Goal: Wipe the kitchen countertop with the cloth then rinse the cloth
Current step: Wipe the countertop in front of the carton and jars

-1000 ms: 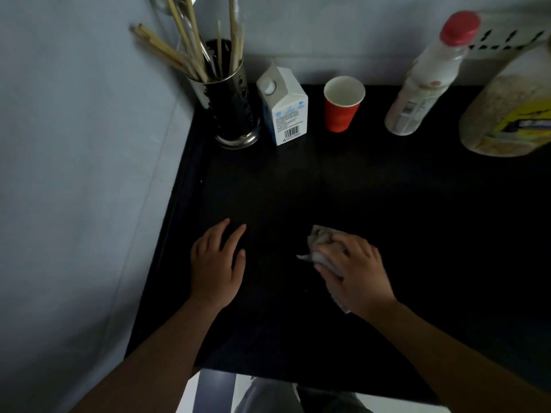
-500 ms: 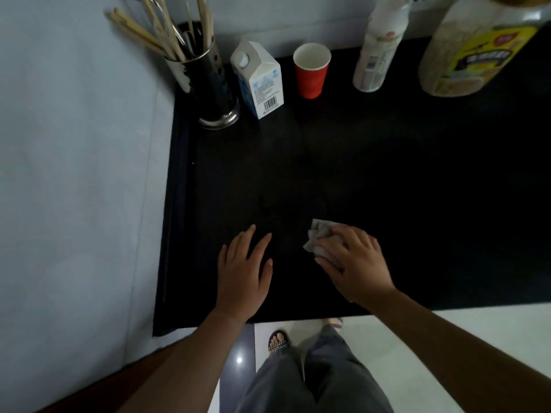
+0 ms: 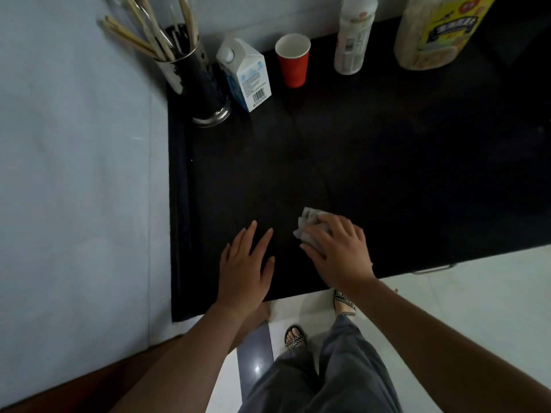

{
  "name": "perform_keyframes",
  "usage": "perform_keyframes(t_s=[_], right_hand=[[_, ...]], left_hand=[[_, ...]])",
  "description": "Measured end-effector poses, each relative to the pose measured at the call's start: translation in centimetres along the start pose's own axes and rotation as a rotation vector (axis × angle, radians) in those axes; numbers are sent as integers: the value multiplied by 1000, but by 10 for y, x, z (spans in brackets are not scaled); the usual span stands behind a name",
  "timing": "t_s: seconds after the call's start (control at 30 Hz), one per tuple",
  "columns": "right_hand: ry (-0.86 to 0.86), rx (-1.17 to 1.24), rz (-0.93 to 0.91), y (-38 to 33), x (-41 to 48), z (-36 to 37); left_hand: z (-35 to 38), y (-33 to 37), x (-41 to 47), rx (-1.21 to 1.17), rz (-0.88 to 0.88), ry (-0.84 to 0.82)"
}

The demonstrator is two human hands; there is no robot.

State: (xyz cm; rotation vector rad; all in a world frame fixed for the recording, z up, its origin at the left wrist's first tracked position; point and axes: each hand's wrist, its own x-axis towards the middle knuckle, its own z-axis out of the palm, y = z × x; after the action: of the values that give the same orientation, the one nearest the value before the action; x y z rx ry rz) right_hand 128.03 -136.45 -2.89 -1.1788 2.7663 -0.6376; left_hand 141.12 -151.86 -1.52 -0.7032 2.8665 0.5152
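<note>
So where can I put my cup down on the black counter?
The middle of the countertop is bare, between the hands in front and the row at the back. That row is crowded: utensil holder, carton, red cup, bottle, big jar. Right of the right hand is bare too.

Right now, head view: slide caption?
Right hand presses cloth on black countertop; left hand flat beside it.

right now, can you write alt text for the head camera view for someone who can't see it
A person's right hand presses a crumpled grey cloth onto a black countertop while the left hand rests flat beside it. Along the back wall stand a metal utensil holder, a milk carton, a red paper cup and two bottles.
</note>
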Motion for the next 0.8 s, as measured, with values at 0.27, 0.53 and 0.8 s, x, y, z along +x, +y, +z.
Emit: perform_keyframes(t_s=[0.27, 0.53, 0.8], right_hand=[[190, -21, 369, 43, 12, -18], [95, -30, 168, 30, -24, -22], [312, 562, 610, 46, -123, -83]], left_hand=[[-4, -5, 2, 4, 33, -6], [-3, 7, 0, -95, 61, 11], [-10, 80, -15, -419, 221, -71]])
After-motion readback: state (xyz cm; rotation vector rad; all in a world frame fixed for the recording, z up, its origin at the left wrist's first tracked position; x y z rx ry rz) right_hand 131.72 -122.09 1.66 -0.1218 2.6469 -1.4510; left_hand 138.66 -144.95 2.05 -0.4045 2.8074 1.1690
